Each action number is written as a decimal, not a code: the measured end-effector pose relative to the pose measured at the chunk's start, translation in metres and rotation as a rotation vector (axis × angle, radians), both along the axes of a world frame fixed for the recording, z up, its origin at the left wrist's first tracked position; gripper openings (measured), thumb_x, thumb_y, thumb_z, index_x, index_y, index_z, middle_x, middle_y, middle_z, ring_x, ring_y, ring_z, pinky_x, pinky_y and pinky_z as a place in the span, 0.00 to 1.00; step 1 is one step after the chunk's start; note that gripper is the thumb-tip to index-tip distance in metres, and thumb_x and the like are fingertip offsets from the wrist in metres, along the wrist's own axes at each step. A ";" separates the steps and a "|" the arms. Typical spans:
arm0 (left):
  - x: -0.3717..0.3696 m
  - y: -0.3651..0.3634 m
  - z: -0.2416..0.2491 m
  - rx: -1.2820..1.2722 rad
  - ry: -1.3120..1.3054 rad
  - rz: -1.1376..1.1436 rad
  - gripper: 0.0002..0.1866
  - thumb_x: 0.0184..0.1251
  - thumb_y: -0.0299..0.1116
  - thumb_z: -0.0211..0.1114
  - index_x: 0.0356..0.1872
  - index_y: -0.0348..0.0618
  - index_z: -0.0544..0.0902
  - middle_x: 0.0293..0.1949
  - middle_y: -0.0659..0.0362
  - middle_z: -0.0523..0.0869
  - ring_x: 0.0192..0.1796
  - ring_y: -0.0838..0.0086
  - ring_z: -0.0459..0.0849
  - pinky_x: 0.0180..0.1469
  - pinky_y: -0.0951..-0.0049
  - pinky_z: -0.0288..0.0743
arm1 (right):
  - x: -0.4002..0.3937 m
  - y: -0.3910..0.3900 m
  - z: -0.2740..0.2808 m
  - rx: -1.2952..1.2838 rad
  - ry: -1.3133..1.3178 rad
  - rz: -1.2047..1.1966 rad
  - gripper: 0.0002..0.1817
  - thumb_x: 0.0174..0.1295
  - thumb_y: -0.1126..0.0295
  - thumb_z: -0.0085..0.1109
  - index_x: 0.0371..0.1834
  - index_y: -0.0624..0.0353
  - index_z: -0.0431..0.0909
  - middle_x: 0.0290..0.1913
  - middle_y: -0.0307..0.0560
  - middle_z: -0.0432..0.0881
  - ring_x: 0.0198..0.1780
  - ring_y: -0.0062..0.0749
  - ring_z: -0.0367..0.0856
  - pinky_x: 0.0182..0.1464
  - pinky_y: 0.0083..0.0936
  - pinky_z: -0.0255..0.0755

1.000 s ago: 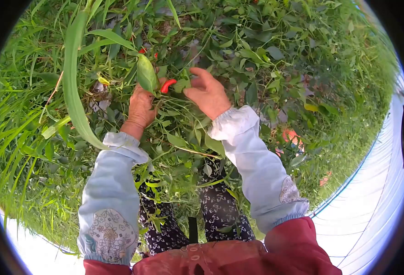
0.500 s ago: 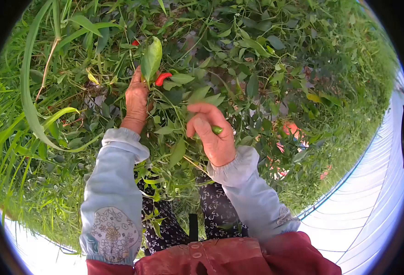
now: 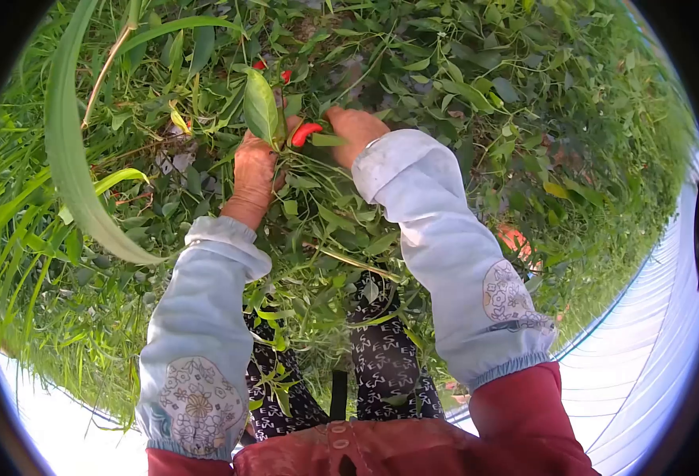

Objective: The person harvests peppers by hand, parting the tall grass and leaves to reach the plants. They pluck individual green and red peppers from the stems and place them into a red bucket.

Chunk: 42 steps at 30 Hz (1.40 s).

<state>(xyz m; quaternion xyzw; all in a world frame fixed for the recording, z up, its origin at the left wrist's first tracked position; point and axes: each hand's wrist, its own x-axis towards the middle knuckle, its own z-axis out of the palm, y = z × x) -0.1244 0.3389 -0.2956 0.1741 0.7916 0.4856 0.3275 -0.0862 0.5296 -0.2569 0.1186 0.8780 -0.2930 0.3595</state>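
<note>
Among the leafy plants, my left hand (image 3: 254,173) is closed round stems below a large pale green leaf (image 3: 260,107); its fingertips are partly hidden by foliage. A curved red pepper (image 3: 306,133) hangs between my two hands. My right hand (image 3: 355,133) is just right of that pepper, fingers bent toward it and partly behind leaves; what it holds, if anything, is hidden. More red peppers (image 3: 287,76) show just above the large leaf.
A long grass blade (image 3: 72,151) arches across the left side, near the camera. Dense plants surround both hands. A reddish patch (image 3: 516,240) lies among leaves at the right. White sheeting (image 3: 635,333) borders the plants at the lower right.
My right hand has moved up and forward from lower right, to beside the red pepper. The green pepper seen in it earlier is no longer visible. My left hand has shifted slightly right.
</note>
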 end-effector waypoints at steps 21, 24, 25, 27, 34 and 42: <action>0.001 0.018 0.027 0.162 -0.112 0.008 0.24 0.53 0.30 0.57 0.55 0.48 0.72 0.62 0.52 0.65 0.64 0.62 0.65 0.62 0.65 0.63 | -0.004 0.025 0.094 -0.349 0.216 -0.831 0.09 0.57 0.69 0.55 0.40 0.57 0.78 0.28 0.38 0.79 0.27 0.19 0.75 0.29 0.18 0.69; -0.009 0.025 0.048 -0.526 0.503 -0.524 0.25 0.54 0.31 0.56 0.57 0.44 0.70 0.62 0.50 0.65 0.65 0.63 0.63 0.62 0.64 0.63 | -0.050 0.010 0.094 -0.222 -0.062 -0.433 0.16 0.56 0.60 0.56 0.44 0.58 0.78 0.34 0.49 0.82 0.29 0.30 0.78 0.32 0.25 0.70; -0.006 0.023 0.034 -0.481 0.548 -0.489 0.27 0.54 0.32 0.57 0.59 0.44 0.67 0.62 0.52 0.64 0.66 0.63 0.61 0.63 0.65 0.62 | -0.050 -0.003 0.089 -0.069 0.000 -0.318 0.18 0.55 0.57 0.56 0.43 0.58 0.77 0.36 0.52 0.81 0.32 0.37 0.78 0.36 0.31 0.71; -0.004 0.024 0.039 -0.447 0.635 -0.433 0.24 0.54 0.30 0.56 0.55 0.43 0.70 0.60 0.50 0.67 0.64 0.62 0.64 0.62 0.65 0.62 | -0.056 -0.016 0.085 -0.002 -0.037 -0.183 0.19 0.51 0.56 0.59 0.41 0.57 0.77 0.37 0.53 0.80 0.40 0.49 0.77 0.43 0.40 0.70; 0.002 0.027 0.023 0.247 -0.209 0.264 0.19 0.54 0.32 0.57 0.50 0.42 0.74 0.60 0.51 0.67 0.61 0.60 0.68 0.60 0.66 0.64 | -0.019 -0.046 0.089 -0.199 0.519 -0.227 0.13 0.42 0.66 0.64 0.32 0.53 0.75 0.28 0.43 0.76 0.37 0.43 0.75 0.38 0.35 0.70; -0.014 0.029 0.045 -0.230 0.412 -0.095 0.20 0.51 0.20 0.55 0.48 0.46 0.76 0.58 0.54 0.71 0.58 0.60 0.73 0.56 0.70 0.69 | 0.014 -0.025 0.135 -0.439 0.658 -0.770 0.11 0.44 0.76 0.66 0.27 0.57 0.72 0.24 0.35 0.75 0.25 0.21 0.73 0.27 0.19 0.66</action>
